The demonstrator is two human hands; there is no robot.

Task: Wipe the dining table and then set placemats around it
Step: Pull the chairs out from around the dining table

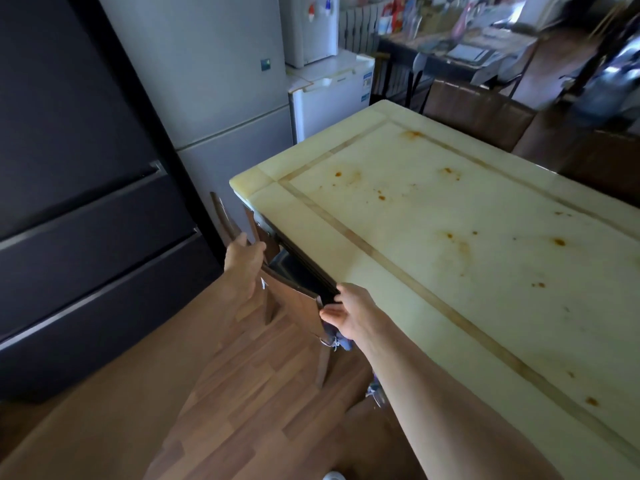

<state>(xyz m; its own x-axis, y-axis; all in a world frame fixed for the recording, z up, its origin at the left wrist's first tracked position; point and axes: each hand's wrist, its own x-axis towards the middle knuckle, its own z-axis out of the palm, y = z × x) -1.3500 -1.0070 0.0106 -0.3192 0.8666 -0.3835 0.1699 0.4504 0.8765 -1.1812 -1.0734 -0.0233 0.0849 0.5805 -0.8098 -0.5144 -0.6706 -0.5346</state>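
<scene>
Both hands are on the chair (pixel 294 303) at the desk's near-left edge. The left hand (pixel 242 261) is curled over the far end of the brown backrest. The right hand (pixel 349 313) pinches the near corner, thumb on one face and fingers on the other. A bit of bluish cloth (pixel 341 341) shows just under the right hand; whether that hand holds it, I cannot tell. The chair's dark seat sits tucked beneath the edge. The desk (pixel 433 209) runs off to the right, a cream top with a brown inlaid border, dotted with orange-brown stains (pixel 381 197). Wood floor (pixel 259 393) lies below, and a grey fridge (pixel 221 81) stands behind the chair.
</scene>
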